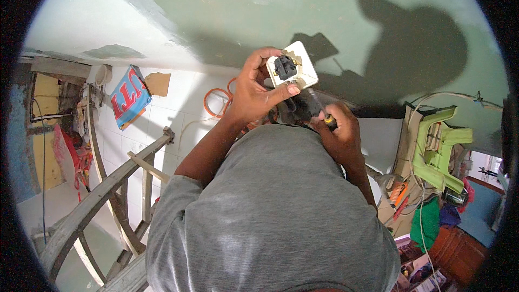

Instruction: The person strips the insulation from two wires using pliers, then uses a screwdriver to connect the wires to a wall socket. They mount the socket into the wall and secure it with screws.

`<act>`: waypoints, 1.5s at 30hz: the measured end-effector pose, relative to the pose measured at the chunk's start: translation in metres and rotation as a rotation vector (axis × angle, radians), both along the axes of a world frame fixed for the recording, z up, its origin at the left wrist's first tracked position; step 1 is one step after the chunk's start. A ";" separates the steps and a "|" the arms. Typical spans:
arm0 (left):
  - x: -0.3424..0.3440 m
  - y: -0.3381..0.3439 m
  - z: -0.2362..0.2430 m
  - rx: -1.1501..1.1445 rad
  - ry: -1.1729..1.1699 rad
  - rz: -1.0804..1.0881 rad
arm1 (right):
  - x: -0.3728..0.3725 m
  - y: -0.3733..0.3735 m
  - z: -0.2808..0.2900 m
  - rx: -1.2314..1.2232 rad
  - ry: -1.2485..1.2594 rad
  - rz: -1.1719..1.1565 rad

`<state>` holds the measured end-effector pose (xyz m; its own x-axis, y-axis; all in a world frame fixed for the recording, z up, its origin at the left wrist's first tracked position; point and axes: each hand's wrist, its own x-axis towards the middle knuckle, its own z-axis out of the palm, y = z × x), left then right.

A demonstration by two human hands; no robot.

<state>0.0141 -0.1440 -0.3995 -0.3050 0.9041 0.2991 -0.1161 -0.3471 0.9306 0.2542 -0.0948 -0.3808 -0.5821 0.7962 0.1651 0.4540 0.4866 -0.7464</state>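
Observation:
My left hand (255, 86) grips a white square electrical socket plate (307, 71) by its edge, thumb at the lower side and fingers behind the upper left. Its back is turned up, showing a black plastic module (285, 68) with brass-coloured terminals. In my right hand (344, 130) is a screwdriver (330, 123) with a black and yellow handle, closed in my fingers. Its shaft slants up toward the plate's lower edge; whether the tip touches a terminal I cannot tell. Dark shapes below the plate are partly hidden by my hands.
A green wall (270, 0) with my shadow rises ahead. To the left stands a wooden ladder (108, 194); orange cable (211, 103) coils behind my left forearm. On the right, a light green plastic stool (440, 143), an orange-handled tool (399, 193) and loose cable (448, 94) lie about.

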 end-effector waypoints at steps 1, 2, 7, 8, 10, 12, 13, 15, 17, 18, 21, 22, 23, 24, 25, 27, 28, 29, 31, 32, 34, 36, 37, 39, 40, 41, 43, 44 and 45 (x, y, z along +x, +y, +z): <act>0.001 0.000 0.002 -0.012 -0.008 0.026 | 0.002 0.000 -0.003 -0.037 0.019 -0.026; 0.001 0.001 0.004 -0.025 -0.016 0.052 | 0.005 -0.001 -0.003 -0.103 0.078 -0.083; 0.012 0.003 0.012 -0.069 -0.040 0.041 | -0.010 0.000 0.031 -0.039 0.272 -0.041; 0.016 0.003 0.013 -0.072 -0.064 0.036 | -0.008 0.006 0.024 -0.094 0.254 0.014; 0.021 0.003 0.017 -0.130 -0.011 0.054 | -0.013 0.019 0.023 0.053 0.220 0.104; 0.023 0.002 0.017 -0.178 0.041 0.068 | -0.019 0.022 0.022 0.049 0.254 0.151; 0.024 0.001 0.013 -0.199 0.067 0.073 | -0.020 0.021 0.020 0.027 0.278 0.150; 0.025 0.000 0.012 -0.239 0.108 0.076 | -0.021 0.020 0.014 -0.022 0.328 0.149; 0.026 -0.002 0.016 -0.280 0.140 0.069 | -0.018 0.017 0.012 -0.220 0.337 0.080; 0.028 -0.002 0.016 -0.257 0.168 0.070 | -0.016 0.017 0.011 -0.316 0.341 0.042; 0.029 -0.003 0.015 -0.221 0.150 0.022 | -0.009 0.020 -0.003 -0.395 0.428 -0.025; 0.029 -0.004 0.015 -0.229 0.077 -0.029 | -0.006 0.021 -0.002 -0.410 0.408 -0.054; 0.029 -0.004 0.015 -0.238 0.003 -0.080 | -0.003 0.022 0.000 -0.425 0.387 -0.084; 0.028 -0.005 0.022 -0.281 -0.021 -0.118 | -0.001 0.023 0.002 -0.439 0.369 -0.113; 0.026 -0.006 0.035 -0.326 -0.043 -0.158 | 0.000 0.024 0.005 -0.477 0.393 -0.124; 0.022 -0.007 0.040 -0.345 -0.024 -0.234 | 0.001 0.028 0.015 -0.554 0.442 -0.150; 0.019 -0.006 0.040 -0.318 0.017 -0.269 | 0.003 0.030 0.019 -0.566 0.450 -0.143; 0.016 -0.005 0.039 -0.291 0.057 -0.305 | 0.003 0.031 0.019 -0.573 0.474 -0.147; 0.009 -0.002 0.031 -0.192 0.254 -0.291 | 0.005 0.033 0.019 -0.579 0.526 -0.151; 0.008 0.000 0.027 -0.141 0.352 -0.282 | 0.007 0.033 0.019 -0.575 0.543 -0.137; 0.010 0.003 0.018 -0.054 0.191 -0.279 | 0.008 0.034 0.017 -0.566 0.578 -0.098; 0.014 0.005 0.017 -0.034 -0.001 -0.294 | 0.007 0.032 0.019 -0.541 0.612 -0.078; 0.016 0.006 0.018 -0.057 -0.112 -0.311 | 0.006 0.031 0.021 -0.530 0.629 -0.067; 0.021 0.008 0.020 -0.090 -0.271 -0.313 | 0.005 0.031 0.027 -0.537 0.556 -0.042; 0.024 0.010 0.020 -0.100 -0.320 -0.299 | 0.005 0.032 0.030 -0.542 0.518 -0.028; 0.025 0.011 0.020 -0.109 -0.368 -0.283 | 0.003 0.032 0.033 -0.544 0.487 -0.017; 0.022 0.008 0.015 -0.170 -0.407 -0.322 | 0.000 0.035 0.037 -0.552 0.419 0.007; 0.020 0.006 0.012 -0.200 -0.426 -0.339 | -0.002 0.036 0.038 -0.555 0.407 0.031; 0.017 0.005 0.007 -0.235 -0.473 -0.375 | -0.003 0.037 0.039 -0.557 0.396 0.055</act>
<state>0.0313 -0.1388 -0.3927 -0.0058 0.9999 -0.0086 -0.6065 0.0033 0.7951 0.2511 -0.0580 -0.3420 -0.6043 0.7951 -0.0517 0.0804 -0.0037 -0.9968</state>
